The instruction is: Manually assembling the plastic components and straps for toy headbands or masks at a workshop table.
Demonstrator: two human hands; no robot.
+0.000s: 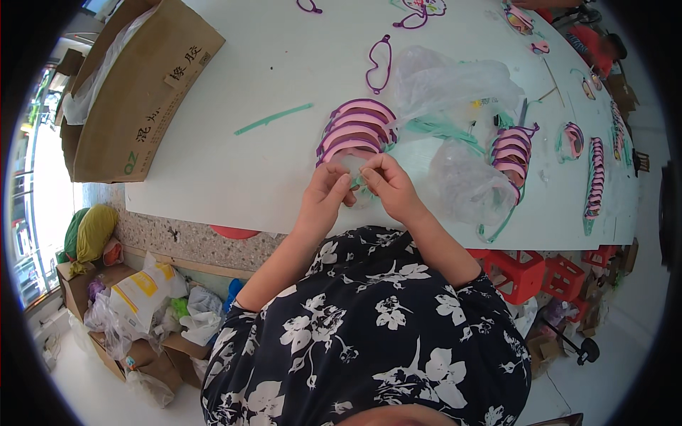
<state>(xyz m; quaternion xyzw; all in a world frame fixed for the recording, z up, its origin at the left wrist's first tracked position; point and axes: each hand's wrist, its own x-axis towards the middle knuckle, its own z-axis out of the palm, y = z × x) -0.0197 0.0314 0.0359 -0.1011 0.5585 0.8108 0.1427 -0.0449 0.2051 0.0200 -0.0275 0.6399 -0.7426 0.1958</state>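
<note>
My left hand [328,190] and my right hand [392,186] are close together at the table's near edge, thumbs and fingers pinched. Between them is a small translucent piece [348,164] with a bit of green at its lower side; its exact kind is unclear. Just beyond my fingertips lies a row of overlapping pink and purple goggles [357,122]. Right of my right hand, a clear plastic bag [465,177] lies crumpled beside a second row of pink and purple goggles [511,150] with green straps.
A large cardboard box [153,92] stands at the far left of the white table [213,170]. A green strip [273,119] and a purple frame [379,64] lie loose. Another plastic bag [451,78] is farther back. Red stools [517,273] stand at the right. A person [595,48] is at the far right.
</note>
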